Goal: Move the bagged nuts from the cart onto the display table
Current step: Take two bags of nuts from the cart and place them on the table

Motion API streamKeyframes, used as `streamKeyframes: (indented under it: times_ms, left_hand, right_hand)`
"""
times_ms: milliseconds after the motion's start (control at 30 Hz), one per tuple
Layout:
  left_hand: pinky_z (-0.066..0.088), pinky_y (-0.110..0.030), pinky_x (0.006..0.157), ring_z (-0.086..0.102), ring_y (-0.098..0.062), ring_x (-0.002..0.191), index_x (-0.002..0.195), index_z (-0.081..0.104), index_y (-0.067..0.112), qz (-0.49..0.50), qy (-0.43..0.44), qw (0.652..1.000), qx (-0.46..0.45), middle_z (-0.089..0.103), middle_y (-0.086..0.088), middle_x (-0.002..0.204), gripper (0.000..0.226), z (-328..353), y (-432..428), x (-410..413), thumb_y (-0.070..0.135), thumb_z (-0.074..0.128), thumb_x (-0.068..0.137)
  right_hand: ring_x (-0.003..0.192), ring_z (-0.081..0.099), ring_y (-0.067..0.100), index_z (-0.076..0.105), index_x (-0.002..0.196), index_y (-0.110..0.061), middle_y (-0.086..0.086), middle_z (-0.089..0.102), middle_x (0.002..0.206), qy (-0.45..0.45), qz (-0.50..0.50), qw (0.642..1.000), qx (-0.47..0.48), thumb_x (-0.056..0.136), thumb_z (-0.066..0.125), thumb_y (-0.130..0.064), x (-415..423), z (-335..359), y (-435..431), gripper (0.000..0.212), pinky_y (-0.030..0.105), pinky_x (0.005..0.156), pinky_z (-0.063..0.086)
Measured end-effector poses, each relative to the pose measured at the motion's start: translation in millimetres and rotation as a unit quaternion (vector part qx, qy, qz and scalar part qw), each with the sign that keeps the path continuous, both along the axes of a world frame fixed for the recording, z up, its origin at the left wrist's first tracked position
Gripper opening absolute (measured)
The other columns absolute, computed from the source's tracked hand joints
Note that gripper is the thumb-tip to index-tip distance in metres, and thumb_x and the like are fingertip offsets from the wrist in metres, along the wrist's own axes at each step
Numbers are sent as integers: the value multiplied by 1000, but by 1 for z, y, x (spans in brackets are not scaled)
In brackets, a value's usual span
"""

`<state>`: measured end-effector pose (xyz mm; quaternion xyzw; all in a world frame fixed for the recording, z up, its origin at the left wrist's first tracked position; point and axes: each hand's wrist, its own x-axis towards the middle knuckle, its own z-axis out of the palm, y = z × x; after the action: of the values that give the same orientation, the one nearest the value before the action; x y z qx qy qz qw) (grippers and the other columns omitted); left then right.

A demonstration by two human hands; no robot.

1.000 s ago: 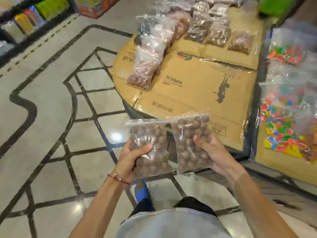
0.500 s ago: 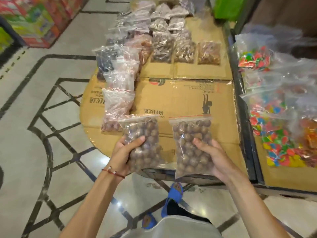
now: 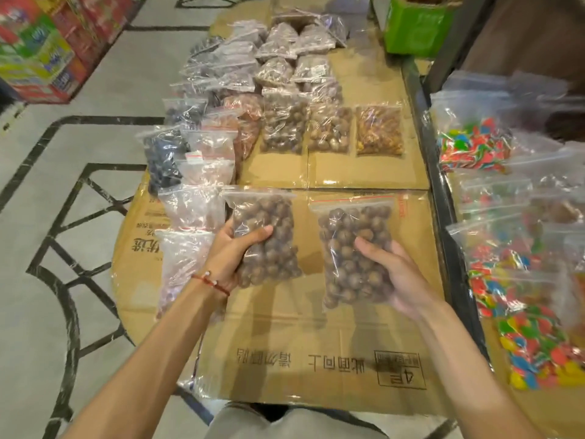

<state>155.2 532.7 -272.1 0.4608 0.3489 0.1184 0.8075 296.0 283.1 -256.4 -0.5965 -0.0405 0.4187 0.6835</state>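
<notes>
I hold two clear zip bags of round brown nuts above the cardboard-covered display table (image 3: 316, 350). My left hand (image 3: 232, 253) grips the left nut bag (image 3: 269, 229) from its lower left side. My right hand (image 3: 394, 274) grips the right nut bag (image 3: 351, 248) from its lower right. Both bags hang upright over the bare cardboard in the table's near half. The cart is out of view.
Rows of other bagged nuts (image 3: 285, 126) and dried goods fill the table's far half and left edge. Bags of colourful candy (image 3: 519, 280) cover a shelf on the right. A green box (image 3: 414, 26) stands at the back, and stacked cartons (image 3: 38, 52) line the floor at left.
I have stepped up to the table, and both bags have moved from over the floor and the table's edge to over the cardboard top, a little further apart.
</notes>
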Motion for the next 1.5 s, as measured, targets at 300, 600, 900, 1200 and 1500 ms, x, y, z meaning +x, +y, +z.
streamKeyframes:
  times_ms: [300,600,900,1200,1500]
  left_hand:
    - [62,-41,74,77,-29,91,133,59,3,-68,19,994,78,76,-15,112,72,9,92,116,6,90,69]
    - [63,-47,77,75,-33,103,131,62,14,-112,42,989,92,77,-12,114,67,-24,151,209,11,91,71]
    - [63,-45,82,76,-24,99,133,59,27,-89,15,981,173,74,-9,120,57,-43,157,232,12,84,84]
    - [33,-18,97,38,-17,108,137,53,14,-60,159,897,409,27,-3,122,67,-44,137,240,47,79,85]
    - [38,-41,109,44,-33,137,150,38,8,7,227,893,388,35,-13,153,78,-38,126,233,52,68,92]
  right_hand:
    - [99,76,28,75,111,-23,11,78,116,3,-61,998,15,82,85,-36,31,23,44,34,47,96,56]
    - [106,76,30,71,126,-11,15,76,122,36,-97,995,8,71,95,-47,41,8,74,70,54,101,55]
    - [96,79,26,72,122,-8,16,77,114,64,-119,990,33,78,84,-33,46,-2,79,52,39,80,65]
    - [106,77,33,74,125,-10,20,77,123,63,-118,991,13,81,80,-30,44,-6,81,48,42,86,65]
    - [112,76,35,73,128,-12,19,76,127,86,-111,990,16,85,82,-28,37,-3,64,46,49,94,62]
